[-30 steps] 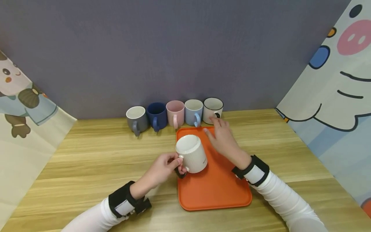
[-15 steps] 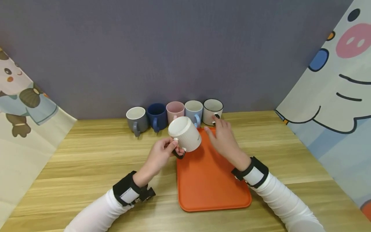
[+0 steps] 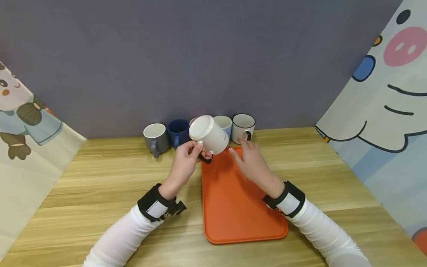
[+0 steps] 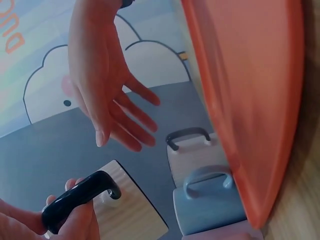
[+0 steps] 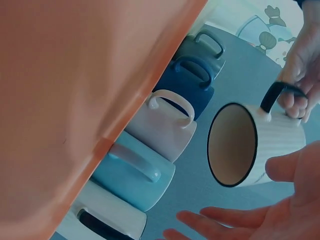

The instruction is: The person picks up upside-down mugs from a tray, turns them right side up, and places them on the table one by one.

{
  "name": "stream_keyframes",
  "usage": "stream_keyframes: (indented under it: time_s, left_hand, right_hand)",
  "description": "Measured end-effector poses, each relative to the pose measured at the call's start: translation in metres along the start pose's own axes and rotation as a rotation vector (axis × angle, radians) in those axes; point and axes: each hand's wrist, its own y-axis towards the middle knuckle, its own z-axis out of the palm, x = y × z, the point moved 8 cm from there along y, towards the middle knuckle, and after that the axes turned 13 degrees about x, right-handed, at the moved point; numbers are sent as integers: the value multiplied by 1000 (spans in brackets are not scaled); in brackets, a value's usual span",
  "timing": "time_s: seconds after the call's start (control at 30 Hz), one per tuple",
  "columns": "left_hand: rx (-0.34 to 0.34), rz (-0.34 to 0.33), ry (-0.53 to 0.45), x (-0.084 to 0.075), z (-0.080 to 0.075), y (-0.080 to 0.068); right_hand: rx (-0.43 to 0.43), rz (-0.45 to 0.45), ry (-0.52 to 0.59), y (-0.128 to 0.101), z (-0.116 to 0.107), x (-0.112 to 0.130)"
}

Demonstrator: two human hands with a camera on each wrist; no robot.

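Observation:
My left hand grips the black handle of a white ribbed mug. This mug hangs in the air above the tray's far end, tipped with its base up toward the head camera; its black-rimmed mouth shows in the right wrist view. My right hand has its fingers spread, near another white mug with a black rim and handle. Whether a fingertip touches that mug cannot be told. An orange tray lies under and between both hands.
A row of mugs stands upright along the grey back wall: grey, navy, pink and light blue, with the white one at the right end. The lifted mug hides most of the pink one in the head view.
My left hand has carried the white mug up and away from me, off the tray's middle toward the mug row, tilting it further. My right hand has stayed almost in place.

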Motion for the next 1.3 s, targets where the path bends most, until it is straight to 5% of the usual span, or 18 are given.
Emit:
stream_keyframes:
  time_s: [0.93, 1.1, 1.3]
  left_hand:
    - [-65, 120, -171, -19, 21, 29]
    - [-76, 113, -225, -20, 23, 33]
    - [-97, 126, -251, -24, 26, 40]
  right_hand:
    - [-70, -52, -38, 5, -3, 32]
    - [-98, -85, 12, 8, -5, 37]
    - [-88, -81, 198, 14, -8, 32]
